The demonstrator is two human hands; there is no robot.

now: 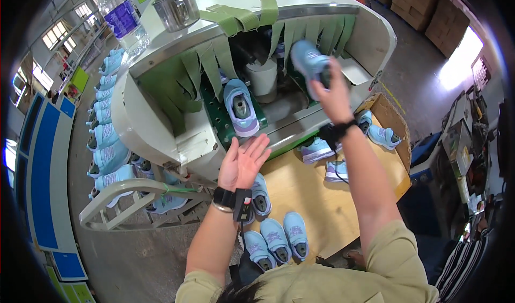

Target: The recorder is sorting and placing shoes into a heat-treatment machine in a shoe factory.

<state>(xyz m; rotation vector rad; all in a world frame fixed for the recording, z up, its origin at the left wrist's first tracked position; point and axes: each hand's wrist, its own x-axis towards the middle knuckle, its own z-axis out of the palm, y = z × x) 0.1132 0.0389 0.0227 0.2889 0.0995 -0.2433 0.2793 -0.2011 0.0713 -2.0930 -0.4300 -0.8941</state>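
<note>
A light blue shoe point(240, 108) with a lilac toe sits on the green perforated belt at the machine's mouth, a dark last inside it. Just below its toe, my left hand point(247, 161) is palm up with fingers spread, holding nothing. My right hand point(333, 91) grips a second light blue shoe point(309, 60) by its dark-filled opening, in front of the green strip curtain point(214, 61) at the right part of the mouth. This shoe is slightly blurred, and I cannot tell whether it touches the belt there.
Below the machine point(155, 115), a wooden board point(322, 217) bears several more blue shoes point(276, 241). At left, a rack point(134, 185) carries a long row of similar shoes. A water bottle point(120, 19) and a steel mug point(176, 8) stand on the machine's top.
</note>
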